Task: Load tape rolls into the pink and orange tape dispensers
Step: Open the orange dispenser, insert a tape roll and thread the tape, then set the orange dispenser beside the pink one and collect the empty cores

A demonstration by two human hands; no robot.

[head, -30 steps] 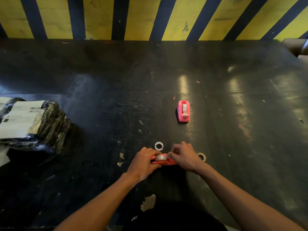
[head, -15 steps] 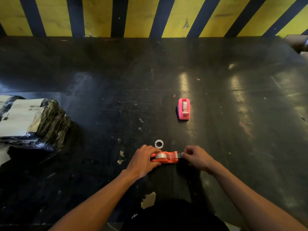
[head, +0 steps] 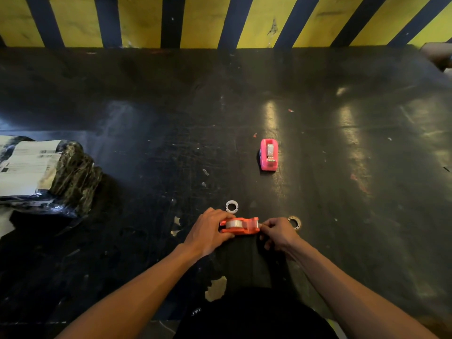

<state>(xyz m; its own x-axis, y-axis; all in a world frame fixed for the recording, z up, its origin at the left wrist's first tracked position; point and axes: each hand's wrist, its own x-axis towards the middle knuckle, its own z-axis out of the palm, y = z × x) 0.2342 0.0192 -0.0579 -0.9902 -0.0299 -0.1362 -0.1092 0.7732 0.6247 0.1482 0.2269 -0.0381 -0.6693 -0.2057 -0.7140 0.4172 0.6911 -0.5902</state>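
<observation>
Two hands work on the orange dispenser, which lies on the worktop near the person. The left hand clasps its round end, where the tape roll sits. The right hand pinches at the cutter end. Best to hold the base firm and pull the tape straight across the teeth. Since half a second ago, the right hand sits closer to the cutter. The pink dispenser stands farther back, already holding tape.

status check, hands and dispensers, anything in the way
Left hand steadies orange dispenser, roll seated. Right hand pinches at its cutter end. Pink dispenser loaded, apart. Nothing blocking.
</observation>
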